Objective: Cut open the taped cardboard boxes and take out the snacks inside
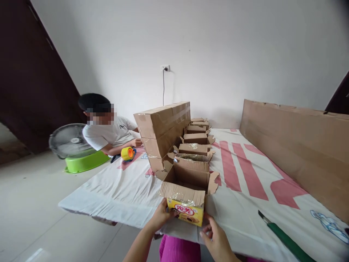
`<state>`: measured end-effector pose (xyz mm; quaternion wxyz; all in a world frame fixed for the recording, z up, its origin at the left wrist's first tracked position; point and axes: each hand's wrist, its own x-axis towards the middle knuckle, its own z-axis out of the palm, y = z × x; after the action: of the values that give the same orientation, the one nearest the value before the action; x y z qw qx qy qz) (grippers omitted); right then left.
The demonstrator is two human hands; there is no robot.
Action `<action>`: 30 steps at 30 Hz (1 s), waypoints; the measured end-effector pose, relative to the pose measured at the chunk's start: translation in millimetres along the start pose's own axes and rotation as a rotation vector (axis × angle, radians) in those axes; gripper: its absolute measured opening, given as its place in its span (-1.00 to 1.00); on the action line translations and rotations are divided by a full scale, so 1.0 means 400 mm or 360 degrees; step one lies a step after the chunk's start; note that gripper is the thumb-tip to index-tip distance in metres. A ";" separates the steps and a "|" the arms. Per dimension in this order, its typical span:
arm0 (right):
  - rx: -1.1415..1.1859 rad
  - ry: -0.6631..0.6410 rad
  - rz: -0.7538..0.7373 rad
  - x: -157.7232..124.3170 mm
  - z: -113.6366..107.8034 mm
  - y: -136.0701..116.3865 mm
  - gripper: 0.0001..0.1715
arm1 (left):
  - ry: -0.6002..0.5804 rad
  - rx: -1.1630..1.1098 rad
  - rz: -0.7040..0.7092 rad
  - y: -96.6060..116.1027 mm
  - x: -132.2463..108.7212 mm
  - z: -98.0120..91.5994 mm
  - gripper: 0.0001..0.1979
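A cardboard box (188, 213) with a yellow printed front stands at the table's near edge, its brown flaps folded outward and its top open. My left hand (161, 217) grips its left front corner, the thumb lying on the yellow face. At the lower right corner, my right hand (215, 236) touches the box with curled fingers. Behind it, a row of similar open boxes (194, 148) runs back toward the wall. A green-handled knife (286, 238) lies to the right of my right hand.
Closed brown cartons (160, 133) are stacked left of the row. A large cardboard sheet (294, 145) stands along the right side. On the cloth-covered table (109, 191), a yellow tape roll (127, 154) sits near another person (109, 131). Beyond are a fan (69, 140) and a green basin (84, 162).
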<state>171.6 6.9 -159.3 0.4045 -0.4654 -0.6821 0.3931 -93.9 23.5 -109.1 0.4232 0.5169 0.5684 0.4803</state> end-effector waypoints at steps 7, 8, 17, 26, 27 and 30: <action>0.0082 0.0037 0.0042 -0.002 0.002 -0.005 -0.35 | -0.0025 -0.0077 0.0031 -0.026 0.033 0.006 -0.52; 0.0104 0.0046 0.0066 -0.002 0.002 -0.006 -0.36 | -0.0019 -0.0079 0.0031 -0.028 0.030 0.007 -0.52; 0.0086 0.0215 0.0156 0.055 -0.033 -0.017 -0.26 | 0.0010 -0.0090 0.0034 -0.015 -0.006 0.065 -0.54; 0.0016 0.0191 0.0014 0.123 -0.024 -0.036 -0.64 | 0.0049 -0.0218 0.0059 -0.022 0.021 0.047 -0.45; 0.0002 0.0190 0.0002 0.133 -0.019 -0.035 -0.65 | 0.0055 -0.0221 0.0065 -0.021 0.026 0.045 -0.46; -0.0046 0.0194 -0.0022 0.172 -0.007 -0.026 -0.66 | 0.0106 -0.0187 0.0094 -0.022 0.051 0.049 -0.48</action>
<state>154.5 70.3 -135.8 0.4412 -0.4897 -0.6649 0.3513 -78.3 45.7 -121.1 0.4192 0.4914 0.5376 0.5420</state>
